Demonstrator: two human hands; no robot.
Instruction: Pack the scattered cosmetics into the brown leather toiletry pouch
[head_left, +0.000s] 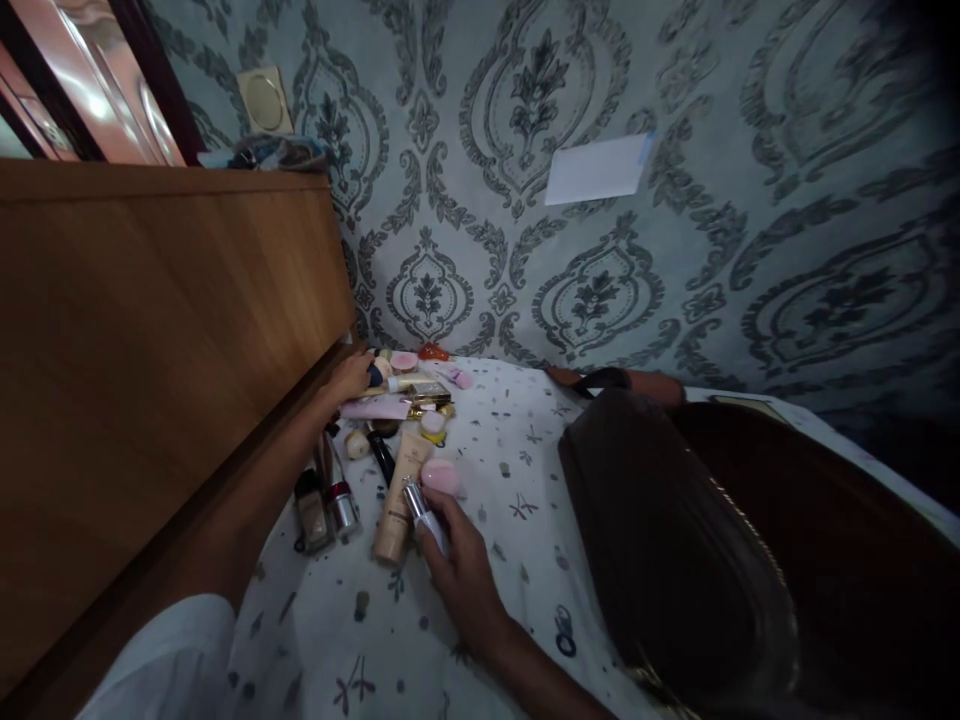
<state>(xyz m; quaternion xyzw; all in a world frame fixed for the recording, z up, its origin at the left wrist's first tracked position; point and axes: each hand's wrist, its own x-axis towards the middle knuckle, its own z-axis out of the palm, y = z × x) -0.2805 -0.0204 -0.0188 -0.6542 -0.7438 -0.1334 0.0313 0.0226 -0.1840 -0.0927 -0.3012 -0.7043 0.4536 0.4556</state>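
Note:
My right hand (466, 565) is closed round a slim lipstick-like tube (426, 517), silver at its far end and pale nearer my fingers. Left of it lies a beige squeeze tube of makeup (403, 500), and a pink puff (441, 477) sits just beyond my fingertips. At the far end of the pile, beside the wooden panel, my left hand (351, 378) has its fingers curled by a small dark object (375, 375); what they grip is too small to make out. A foundation bottle (312, 515) and a silver-capped tube (343, 508) lie at the near left.
A wooden cabinet side (172, 290) borders the left. On the right, a dark brown handbag (660, 540) lies gaping on the patterned white cloth (517, 580). Behind the pile rises the papered wall (502, 240). An orange item (433, 352) lies against it.

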